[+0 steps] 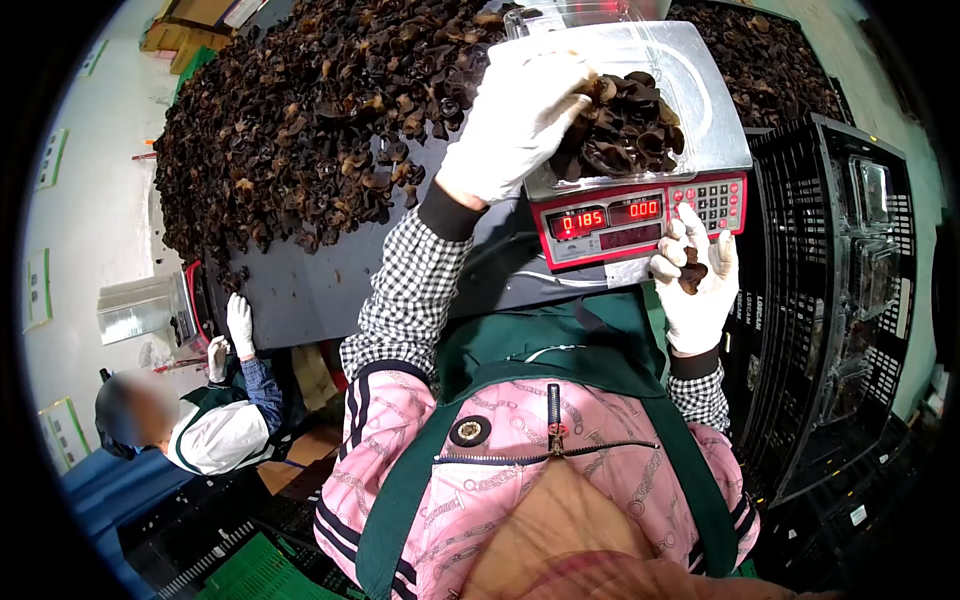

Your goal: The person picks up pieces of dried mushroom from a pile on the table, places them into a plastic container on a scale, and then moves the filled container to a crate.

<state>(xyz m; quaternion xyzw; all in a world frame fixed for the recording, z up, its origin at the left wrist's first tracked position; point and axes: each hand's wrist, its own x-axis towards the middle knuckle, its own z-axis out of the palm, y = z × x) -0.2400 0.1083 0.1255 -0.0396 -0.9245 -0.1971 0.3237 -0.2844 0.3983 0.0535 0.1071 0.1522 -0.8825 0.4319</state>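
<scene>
Top centre: left hand [518,122] touching fungus pile [630,130] on scale [655,232], can't tell if gripping. Below right: right hand [704,305] curled on fungus piece [691,271].

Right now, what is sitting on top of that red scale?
On the red scale is a clear plastic container holding a heap of dark, crinkled pieces. The gloved left hand covers the heap's left edge, and the pieces hide the container's floor beneath them.

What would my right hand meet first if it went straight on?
Probably the scale's keypad, just beyond the right hand in the picture; the depth between them is unclear.
</scene>
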